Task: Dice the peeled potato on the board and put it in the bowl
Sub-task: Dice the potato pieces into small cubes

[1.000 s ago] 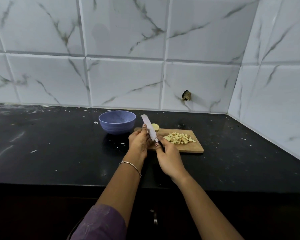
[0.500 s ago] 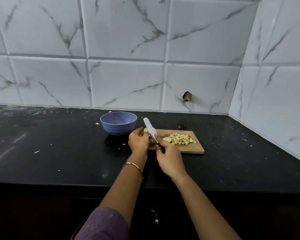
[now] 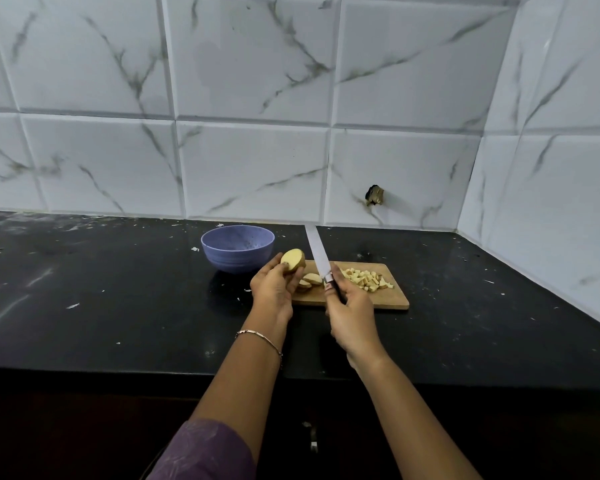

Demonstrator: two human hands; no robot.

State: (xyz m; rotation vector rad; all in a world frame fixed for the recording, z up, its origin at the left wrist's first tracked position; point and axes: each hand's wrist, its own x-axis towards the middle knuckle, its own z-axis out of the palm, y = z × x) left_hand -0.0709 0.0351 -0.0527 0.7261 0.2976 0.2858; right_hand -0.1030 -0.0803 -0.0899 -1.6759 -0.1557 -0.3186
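Left hand (image 3: 273,291): my fingers are clamped round the potato (image 3: 293,259), held at the 9 o'clock end of the board (image 3: 378,301), cut face up.
Right hand (image 3: 352,317): my fingers are wrapped on the handle of the knife (image 3: 317,254), with the blade pointing to 12 o'clock.
Slices (image 3: 310,280): on the board, between my hands.
Dice (image 3: 364,280): heaped toward the board's 3 o'clock side.
Bowl (image 3: 238,247): on the surface (image 3: 118,289), at 10 o'clock from the board, near the potato.

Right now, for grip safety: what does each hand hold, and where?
Left hand: potato piece, by its lower part. Right hand: knife, by its handle.
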